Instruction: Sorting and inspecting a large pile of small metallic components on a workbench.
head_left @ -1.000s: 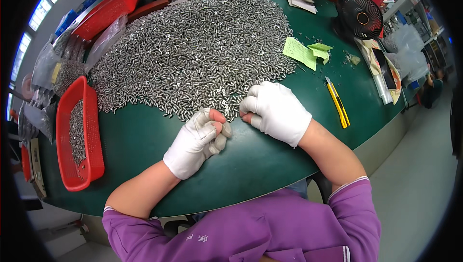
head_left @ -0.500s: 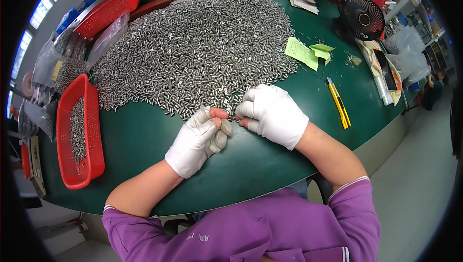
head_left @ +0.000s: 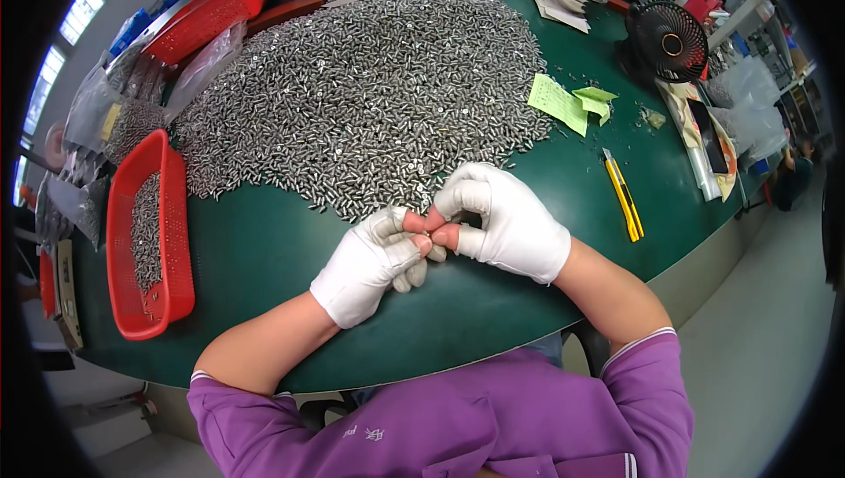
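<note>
A wide pile of small silvery metal pieces [head_left: 370,91], short and rod-like, covers the far part of the green table [head_left: 290,302]. Just off its near edge, my left hand [head_left: 374,258] and my right hand [head_left: 502,223] meet fingertip to fingertip. Both wear white gloves with bare thumb and forefinger tips. Each thumb is pressed toward its forefinger in a pinch. Whatever lies between the fingertips is too small and too covered to name. The left hand's other fingers curl beneath.
At left stands a red basket [head_left: 180,249] partly filled with metal pieces, beside plastic bags [head_left: 79,201]. On the right lie a yellow cutter knife [head_left: 624,196], green paper slips [head_left: 559,104] and a phone [head_left: 707,136]. A black fan [head_left: 666,38] stands behind them.
My right hand has come from the pile's edge toward me, and its fingertips now touch those of my left hand. The left hand has shifted slightly right. The view has tilted a little.
</note>
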{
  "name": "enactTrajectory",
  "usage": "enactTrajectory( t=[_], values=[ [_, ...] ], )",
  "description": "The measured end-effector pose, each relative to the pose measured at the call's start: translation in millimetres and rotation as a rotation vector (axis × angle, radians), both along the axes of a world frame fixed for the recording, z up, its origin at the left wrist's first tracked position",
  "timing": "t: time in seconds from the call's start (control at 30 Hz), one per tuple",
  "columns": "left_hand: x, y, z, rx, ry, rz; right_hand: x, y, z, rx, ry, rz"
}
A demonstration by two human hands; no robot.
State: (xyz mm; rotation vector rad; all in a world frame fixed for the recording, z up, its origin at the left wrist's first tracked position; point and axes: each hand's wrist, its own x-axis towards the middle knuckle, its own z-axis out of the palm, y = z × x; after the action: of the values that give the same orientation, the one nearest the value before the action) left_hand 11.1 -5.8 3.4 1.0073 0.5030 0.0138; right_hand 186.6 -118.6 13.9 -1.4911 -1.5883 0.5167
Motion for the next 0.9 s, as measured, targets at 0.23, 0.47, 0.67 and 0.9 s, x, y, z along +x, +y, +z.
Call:
enactTrajectory(
  t=[0.23, 0.47, 0.67, 0.9],
  values=[
    [-1.2, 1.8, -7.4, 0.0, -0.084, -0.008, 11.3, 0.4, 0.8, 0.0, -0.163, -0.231],
    [-2.4, 5.1, -8.5, -0.039, -0.132, -0.012, 19.9, -1.0, -0.8, -0.046, -0.395, -0.279],
    [-0.6, 5.1, -10.0, -0.021, -0.16, -0.006, 17.6, -1.5, -1.8, -0.181, -0.516, -0.189],
    [-2.3, 4.6, -11.8, -0.053, -0.136, 0.004, 8.9, -0.8, -5.3, -0.114, -0.45, -0.17]
  ],
)
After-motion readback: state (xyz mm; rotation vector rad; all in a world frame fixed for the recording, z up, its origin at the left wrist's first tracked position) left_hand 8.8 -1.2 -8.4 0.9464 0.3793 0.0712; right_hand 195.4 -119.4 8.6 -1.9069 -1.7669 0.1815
